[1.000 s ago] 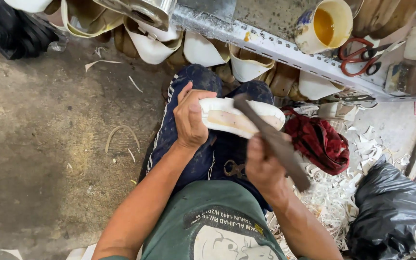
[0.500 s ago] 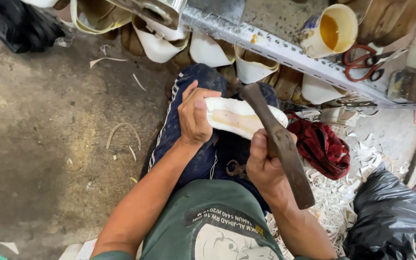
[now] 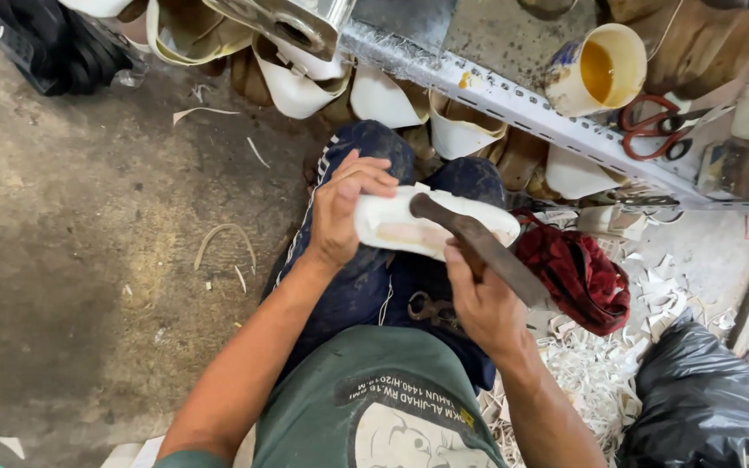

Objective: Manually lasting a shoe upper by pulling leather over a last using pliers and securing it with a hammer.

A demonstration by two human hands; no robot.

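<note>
My left hand (image 3: 344, 208) grips the near end of a white shoe sole (image 3: 409, 230) that lies across my knees in dark blue trousers. My right hand (image 3: 483, 299) holds a long dark metal rasp-like tool (image 3: 478, 247) by its lower part. The tool's rounded tip lies on the top of the sole near its middle. A pair of small pliers or scissors (image 3: 431, 310) rests on my lap below the sole.
A perforated metal shelf rail (image 3: 513, 100) runs overhead with a yellow-stained cup (image 3: 595, 69) and red-handled scissors (image 3: 656, 126). White shoe uppers (image 3: 383, 100) stand under it. A red cloth (image 3: 578, 273), white scraps (image 3: 591, 364) and a black bag (image 3: 704, 403) lie right. Concrete floor (image 3: 88, 234) left.
The tool in my right hand has swung down from a raised angle onto the sole. My left hand has kept its hold on the sole, which has shifted slightly.
</note>
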